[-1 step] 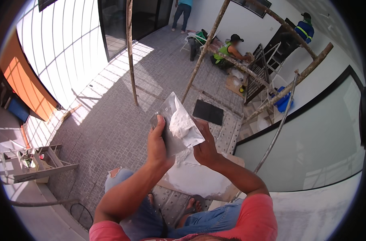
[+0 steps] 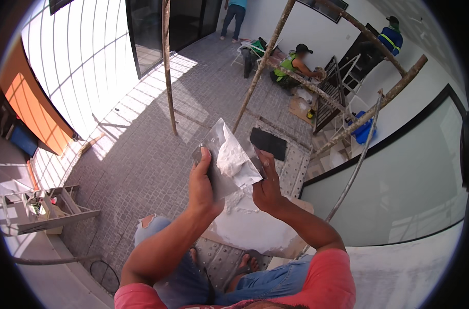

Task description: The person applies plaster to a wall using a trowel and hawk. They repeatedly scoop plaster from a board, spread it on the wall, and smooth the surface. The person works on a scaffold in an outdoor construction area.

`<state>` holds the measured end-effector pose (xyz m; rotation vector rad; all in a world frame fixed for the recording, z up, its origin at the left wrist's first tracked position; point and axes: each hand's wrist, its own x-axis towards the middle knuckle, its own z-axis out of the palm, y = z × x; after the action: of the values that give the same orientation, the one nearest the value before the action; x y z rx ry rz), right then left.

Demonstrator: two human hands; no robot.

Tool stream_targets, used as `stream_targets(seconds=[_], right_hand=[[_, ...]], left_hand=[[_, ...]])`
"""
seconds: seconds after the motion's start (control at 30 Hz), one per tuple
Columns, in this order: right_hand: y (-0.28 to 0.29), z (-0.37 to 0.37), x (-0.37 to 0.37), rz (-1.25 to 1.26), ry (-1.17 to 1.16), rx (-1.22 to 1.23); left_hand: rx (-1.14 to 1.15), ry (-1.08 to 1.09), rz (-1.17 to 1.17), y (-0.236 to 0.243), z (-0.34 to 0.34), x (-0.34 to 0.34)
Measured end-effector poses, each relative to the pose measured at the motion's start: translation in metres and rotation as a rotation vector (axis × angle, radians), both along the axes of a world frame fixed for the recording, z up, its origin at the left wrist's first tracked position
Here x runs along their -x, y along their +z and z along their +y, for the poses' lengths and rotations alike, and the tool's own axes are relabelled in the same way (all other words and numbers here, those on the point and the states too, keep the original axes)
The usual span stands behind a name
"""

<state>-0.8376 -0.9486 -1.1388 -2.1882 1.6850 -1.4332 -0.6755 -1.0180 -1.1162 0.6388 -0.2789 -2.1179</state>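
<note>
My left hand (image 2: 201, 180) is closed around a wide, flat metal putty blade (image 2: 221, 183), thumb on top. A thick heap of white putty (image 2: 232, 158) lies on this blade. Close on its right, my right hand (image 2: 267, 186) is closed on a second metal putty knife (image 2: 254, 150); its grey blade shows beside the heap, and its handle is mostly hidden by the fingers. Whether the two blades touch, I cannot tell. Below both hands is a board (image 2: 255, 229) smeared with white putty.
My feet stand on a dotted metal scaffold plank (image 2: 221, 265). Scaffold poles (image 2: 167, 67) rise in front and at right. A dark flat sheet (image 2: 268, 143) lies ahead. A ladder (image 2: 54, 208) is at left. Below, a person in a green vest (image 2: 291, 67) crouches; two others stand farther off.
My right hand has shifted slightly right and down, away from the heap, and more of its knife's blade shows. My left hand stays nearly in place.
</note>
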Motion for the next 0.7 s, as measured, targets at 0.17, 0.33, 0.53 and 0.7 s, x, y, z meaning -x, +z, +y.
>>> stream_targets(seconds=[0.17,0.33,0.53,0.7], right_hand=[[0.01,0.023,0.003,0.613,-0.215,0.155],[-0.002,-0.003,-0.001,-0.032,0.032,-0.019],[0.028,-0.013,0.043,-0.472,-0.11,-0.354],[0.054,-0.034,0.078,-1.316,0.126,-0.195]], left_hand=[[-0.074,-0.022,0.021,-0.002,-0.001,0.005],[-0.031,-0.049,-0.007,0.006,-0.004,0.005],[0.057,-0.108,0.009,0.013,-0.013,0.001],[0.043,-0.349,-0.148,0.012,-0.002,0.013]])
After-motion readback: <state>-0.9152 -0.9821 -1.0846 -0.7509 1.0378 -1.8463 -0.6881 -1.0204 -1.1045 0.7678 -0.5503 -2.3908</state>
